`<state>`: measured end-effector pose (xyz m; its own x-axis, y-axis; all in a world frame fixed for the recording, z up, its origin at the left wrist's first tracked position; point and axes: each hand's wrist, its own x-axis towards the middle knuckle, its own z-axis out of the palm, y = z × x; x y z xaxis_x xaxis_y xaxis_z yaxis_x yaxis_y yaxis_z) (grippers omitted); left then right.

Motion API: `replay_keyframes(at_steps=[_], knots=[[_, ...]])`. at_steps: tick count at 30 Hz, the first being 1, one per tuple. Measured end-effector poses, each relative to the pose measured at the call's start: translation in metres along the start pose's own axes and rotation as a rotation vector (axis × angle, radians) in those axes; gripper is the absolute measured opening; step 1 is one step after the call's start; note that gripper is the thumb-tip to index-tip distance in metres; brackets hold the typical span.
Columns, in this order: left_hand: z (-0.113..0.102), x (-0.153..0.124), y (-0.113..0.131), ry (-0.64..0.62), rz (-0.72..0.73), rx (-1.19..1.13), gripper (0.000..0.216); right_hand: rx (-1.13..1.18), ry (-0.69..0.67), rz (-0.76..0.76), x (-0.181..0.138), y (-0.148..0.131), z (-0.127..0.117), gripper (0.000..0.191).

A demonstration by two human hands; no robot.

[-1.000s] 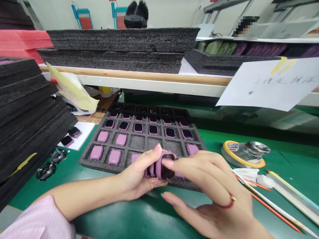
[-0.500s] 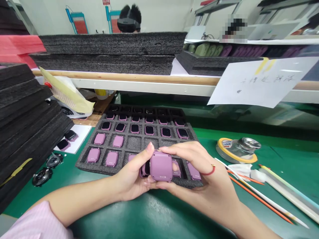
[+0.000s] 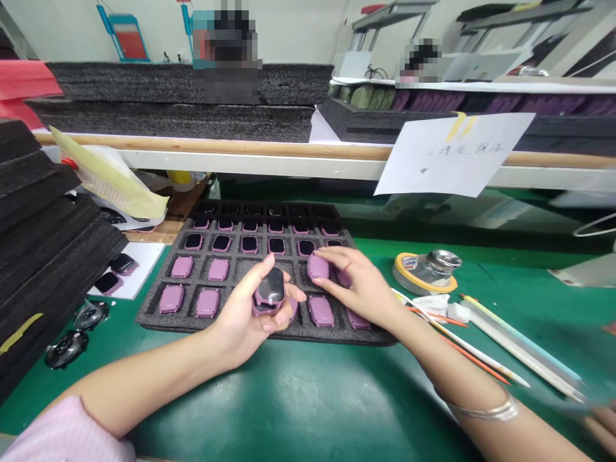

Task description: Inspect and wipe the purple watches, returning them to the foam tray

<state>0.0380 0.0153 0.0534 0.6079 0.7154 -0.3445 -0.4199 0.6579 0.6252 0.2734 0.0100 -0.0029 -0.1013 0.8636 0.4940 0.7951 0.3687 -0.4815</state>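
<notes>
watch stack (image 3: pixel 271 290): purple, screen up, left hand (image 3: pixel 240 324) | single watch (image 3: pixel 317 266): back up, right hand (image 3: pixel 362 290), over tray (image 3: pixel 147 313)

Lilac-purple plastic watch case (image 3: pixel 317 266) at the right hand (image 3: pixel 359 289); a glossy black screen tops the left hand's (image 3: pixel 238 324) purple stacked watch cases (image 3: pixel 270 294). Speckled charcoal foam grid tray (image 3: pixel 149 314), deep green bench mat (image 3: pixel 308 391), pale pink sleeve (image 3: pixel 72 436).

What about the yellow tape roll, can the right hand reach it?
Probably yes. The right hand holds a purple watch at the foam tray, and the tape roll lies just beside it, nothing between. It would need to let go of the watch first.
</notes>
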Motion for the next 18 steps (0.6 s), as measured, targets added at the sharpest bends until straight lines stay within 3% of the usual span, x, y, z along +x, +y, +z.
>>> replay_keyframes(at_steps=[4,8,11,18], knots=[[-0.002,0.001,-0.002,-0.038,-0.006,0.075,0.038,0.007,0.004,0.031,-0.002,-0.008,0.001,0.035],[-0.003,0.004,-0.006,-0.1,-0.091,-0.014,0.046,0.178,0.049,-0.048,0.008,-0.062,-0.025,0.023],[-0.004,0.004,-0.008,-0.137,-0.125,-0.053,0.043,0.256,-0.07,-0.217,0.01,-0.094,-0.034,0.037],[-0.003,0.002,-0.009,-0.214,-0.09,-0.127,0.041,0.329,-0.007,-0.261,0.007,-0.1,-0.021,0.01]])
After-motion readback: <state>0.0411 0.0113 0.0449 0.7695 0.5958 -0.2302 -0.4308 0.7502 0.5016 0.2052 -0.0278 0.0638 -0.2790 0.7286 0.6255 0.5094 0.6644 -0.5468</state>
